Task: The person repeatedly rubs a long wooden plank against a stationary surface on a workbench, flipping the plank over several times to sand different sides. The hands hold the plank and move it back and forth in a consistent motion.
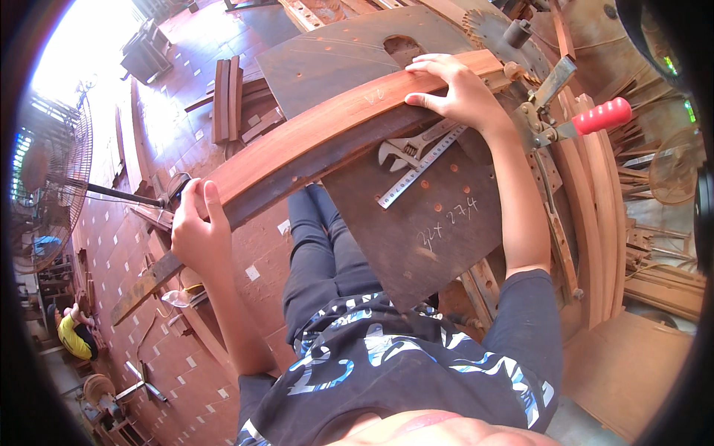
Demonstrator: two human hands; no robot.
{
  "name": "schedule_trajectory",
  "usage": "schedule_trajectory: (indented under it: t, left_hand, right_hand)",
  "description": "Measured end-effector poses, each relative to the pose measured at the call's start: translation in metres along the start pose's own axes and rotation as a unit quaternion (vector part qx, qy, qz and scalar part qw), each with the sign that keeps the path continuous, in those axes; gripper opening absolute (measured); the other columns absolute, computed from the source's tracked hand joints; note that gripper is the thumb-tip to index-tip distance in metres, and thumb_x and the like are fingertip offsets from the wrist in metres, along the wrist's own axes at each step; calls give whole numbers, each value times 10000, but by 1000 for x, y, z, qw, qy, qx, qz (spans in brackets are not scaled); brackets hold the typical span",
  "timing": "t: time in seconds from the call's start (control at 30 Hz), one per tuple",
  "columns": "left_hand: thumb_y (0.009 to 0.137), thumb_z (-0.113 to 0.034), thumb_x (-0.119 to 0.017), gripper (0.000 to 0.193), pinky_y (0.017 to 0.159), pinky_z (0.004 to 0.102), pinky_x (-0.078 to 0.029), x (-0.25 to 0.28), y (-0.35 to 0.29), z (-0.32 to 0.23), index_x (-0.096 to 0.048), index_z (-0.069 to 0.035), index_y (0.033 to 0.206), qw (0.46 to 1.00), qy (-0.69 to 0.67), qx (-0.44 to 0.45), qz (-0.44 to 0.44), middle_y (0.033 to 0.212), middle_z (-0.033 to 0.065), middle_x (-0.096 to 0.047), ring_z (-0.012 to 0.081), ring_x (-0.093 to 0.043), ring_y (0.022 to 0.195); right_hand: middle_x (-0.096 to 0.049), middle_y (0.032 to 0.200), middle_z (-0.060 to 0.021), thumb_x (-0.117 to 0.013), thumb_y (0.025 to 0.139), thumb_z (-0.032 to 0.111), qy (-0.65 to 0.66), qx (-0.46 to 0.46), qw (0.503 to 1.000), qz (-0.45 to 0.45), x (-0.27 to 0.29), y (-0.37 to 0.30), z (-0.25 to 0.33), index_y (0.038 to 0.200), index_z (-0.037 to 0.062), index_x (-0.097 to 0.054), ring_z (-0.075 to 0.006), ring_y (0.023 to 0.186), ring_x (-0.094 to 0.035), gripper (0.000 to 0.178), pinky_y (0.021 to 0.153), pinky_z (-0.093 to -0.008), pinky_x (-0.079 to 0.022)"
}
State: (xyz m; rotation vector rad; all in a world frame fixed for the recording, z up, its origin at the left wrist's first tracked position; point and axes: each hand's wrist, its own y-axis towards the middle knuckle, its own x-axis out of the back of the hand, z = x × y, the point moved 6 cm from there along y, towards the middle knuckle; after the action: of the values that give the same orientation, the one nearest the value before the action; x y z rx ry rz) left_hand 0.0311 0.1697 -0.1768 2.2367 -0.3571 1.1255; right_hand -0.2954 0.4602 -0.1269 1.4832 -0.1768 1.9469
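A long, curved reddish wooden piece [320, 123] runs from lower left to upper right, lying along a dark curved wooden form [312, 167]. At its left end my left hand [199, 230] is closed on it, thumb uppermost. Near the right end my right hand [457, 93] grips it, fingers over the top and thumb on the near side. Below my right hand, an adjustable wrench [405, 152] and a steel ruler [420, 171] lie on a dark board [439, 230] bearing chalk writing. My right forearm passes above this board's right side.
A red-handled toggle clamp [595, 117] and a toothed circular saw blade [498, 37] are at the right end. A dark panel [327, 63] lies beyond the piece. Left are a standing fan [52, 171], stacked wood strips [227, 100] and, farther off, a person in yellow [76, 338].
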Motion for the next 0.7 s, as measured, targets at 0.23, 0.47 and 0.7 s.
schedule_trajectory:
  t: [0.23,0.47,0.7]
  left_hand:
    - [1023,-579,-556,509,887,414,-566,-2,2,4,-775,-126,1102,998,17,-29,-55,1104,76,-769,292,-721,1045]
    - [981,-558,-587,471,842,431,-585,-11,7,12,-788,-169,1153,998,34,1,-46,1052,86,-795,329,-763,976]
    - [955,-510,-554,462,889,467,-578,-15,13,19,-779,-203,1215,997,73,24,-30,1046,138,-797,380,-759,999]
  right_hand:
    - [-642,1415,-136,-777,932,300,13,32,999,29,-7,-1,7,1349,92,-664,-305,1339,-589,480,1150,-419,-452]
    - [-658,1380,-159,-630,1039,390,33,26,999,8,-21,6,-3,1362,78,-650,-318,1304,-612,450,1104,-412,-479]
    - [-644,1424,-152,-535,1044,575,-49,27,997,-58,-27,7,-1,1393,124,-654,-315,1369,-562,583,1156,-444,-433]
